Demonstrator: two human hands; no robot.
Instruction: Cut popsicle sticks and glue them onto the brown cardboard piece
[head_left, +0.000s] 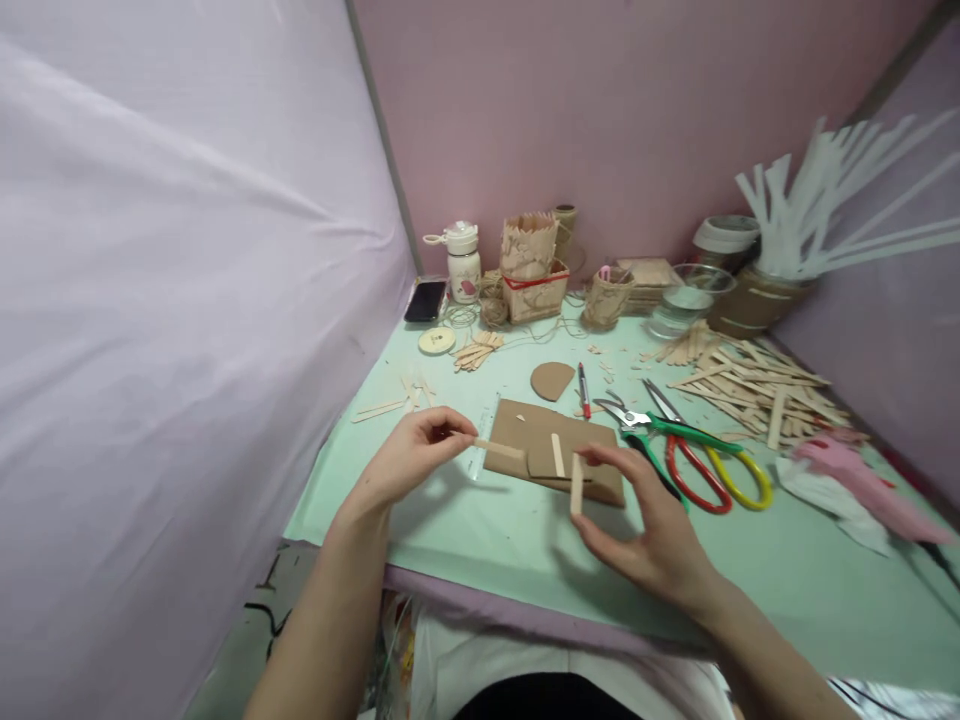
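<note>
My left hand (420, 450) pinches the end of a flat wooden stick (501, 450), which reaches out over the brown cardboard (525, 417). Between the thumb and fingers of my right hand (649, 520) a short wooden piece (577, 485) is held upright at the cardboard's near right edge. Another short pale stick (558, 455) lies on the cardboard, between my hands. A clear ruler (477, 462) shows partly under the cardboard's left side. Behind the cardboard is a rounded cardboard piece (553, 381), with a red marker (584, 390) beside it.
Green-handled pruners (645, 425), scissors (697, 470) and a pink glue gun (870, 490) lie at the right, before piled sticks (757, 390). A water bowl (686, 302), a bottle (463, 265) and wooden containers (536, 295) stand at the back.
</note>
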